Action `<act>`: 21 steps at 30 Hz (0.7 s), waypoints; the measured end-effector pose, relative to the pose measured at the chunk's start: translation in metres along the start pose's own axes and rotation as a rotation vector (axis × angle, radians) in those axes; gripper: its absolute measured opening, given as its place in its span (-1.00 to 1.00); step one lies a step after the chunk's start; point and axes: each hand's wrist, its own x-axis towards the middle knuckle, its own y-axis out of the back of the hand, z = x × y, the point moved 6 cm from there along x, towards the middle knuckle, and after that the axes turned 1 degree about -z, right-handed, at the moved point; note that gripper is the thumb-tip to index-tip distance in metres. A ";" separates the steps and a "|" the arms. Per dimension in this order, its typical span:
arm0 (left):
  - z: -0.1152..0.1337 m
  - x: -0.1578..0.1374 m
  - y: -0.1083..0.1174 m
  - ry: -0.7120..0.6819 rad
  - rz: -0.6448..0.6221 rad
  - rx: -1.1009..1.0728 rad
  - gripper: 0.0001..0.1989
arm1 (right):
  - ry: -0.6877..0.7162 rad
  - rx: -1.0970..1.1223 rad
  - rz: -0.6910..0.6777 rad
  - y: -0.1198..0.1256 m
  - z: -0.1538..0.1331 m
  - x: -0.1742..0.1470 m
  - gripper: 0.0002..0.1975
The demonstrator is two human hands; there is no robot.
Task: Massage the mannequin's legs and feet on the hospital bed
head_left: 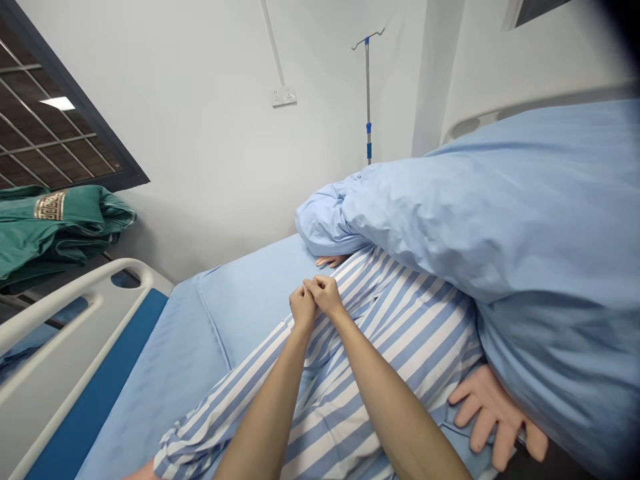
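Both hands are closed and held together over the far leg of the blue-and-white striped trousers point(415, 320). My left hand point(303, 308) is a fist whose thumb side presses against my right hand point(325, 293), also curled shut. What the fingers hold, if anything, is hidden. The trousers are on a figure lying on the bed, its upper body covered by a light blue quilt point(475, 207). A stiff, manikin-like hand point(500, 413) juts out below the quilt at the right. Fingers of another hand point(331, 261) show under the quilt's far edge.
A cream and blue bed end board point(95, 360) stands at the left, beside the light blue sheet point(245, 287). Folded green cloth point(65, 220) lies beyond it, below a barred window point(55, 127). An IV pole point(368, 93) and a wall socket point(285, 96) are behind.
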 end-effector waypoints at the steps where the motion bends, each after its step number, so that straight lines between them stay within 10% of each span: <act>1: -0.001 -0.001 -0.002 0.002 -0.005 0.007 -0.70 | 0.006 -0.026 0.015 0.002 -0.002 0.000 -0.63; 10: 0.005 -0.008 0.001 -0.049 -0.049 0.018 -0.78 | 0.206 -0.565 0.088 0.003 -0.023 -0.014 -0.69; 21: 0.002 -0.007 0.007 0.066 -0.123 -0.014 -0.74 | -0.021 -0.422 0.141 0.011 0.021 0.006 -0.67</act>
